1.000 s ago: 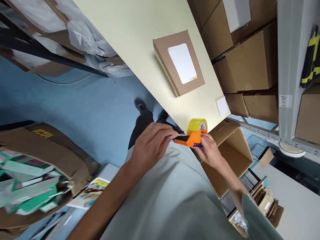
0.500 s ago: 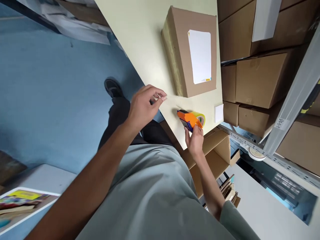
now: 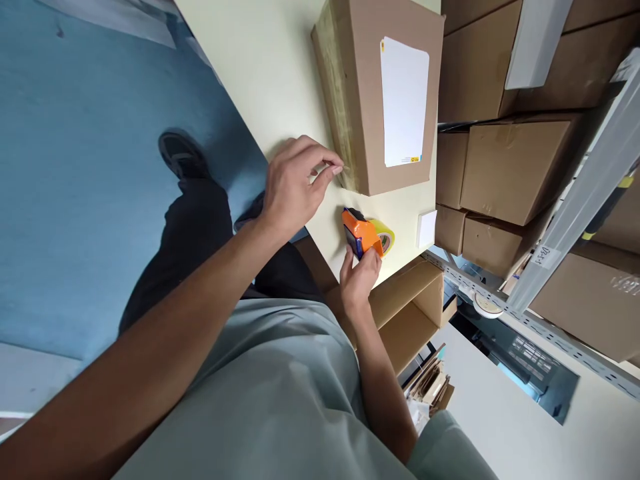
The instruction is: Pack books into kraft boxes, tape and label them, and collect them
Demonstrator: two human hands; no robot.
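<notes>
- One tape dispenser (image 3: 359, 230) (orange), over the table's (image 3: 280, 80) near corner; contact with the tabletop unclear. Long axis about 11-to-5, black end pointing to 11 o'clock.
- One yellow tape roll (image 3: 384, 231) on it, at 3 o'clock.
- Two hands, apart: right hand (image 3: 361, 277) clamped on the dispenser's 5 o'clock end; left hand (image 3: 296, 181) at 10 o'clock, thumb and fingertips pinched together by the box's near corner. Couldn't tell if they touched it or held film.
- One closed box (image 3: 367, 133), 1 o'clock, long axis about 12-to-6; one white label (image 3: 405, 100) on top.
- One small white block (image 3: 427, 229), 3 o'clock.
- One open carton (image 3: 415, 327), 5 o'clock.
- At least five shelved cartons (image 3: 515, 167), 2 to 3 o'clock.
</notes>
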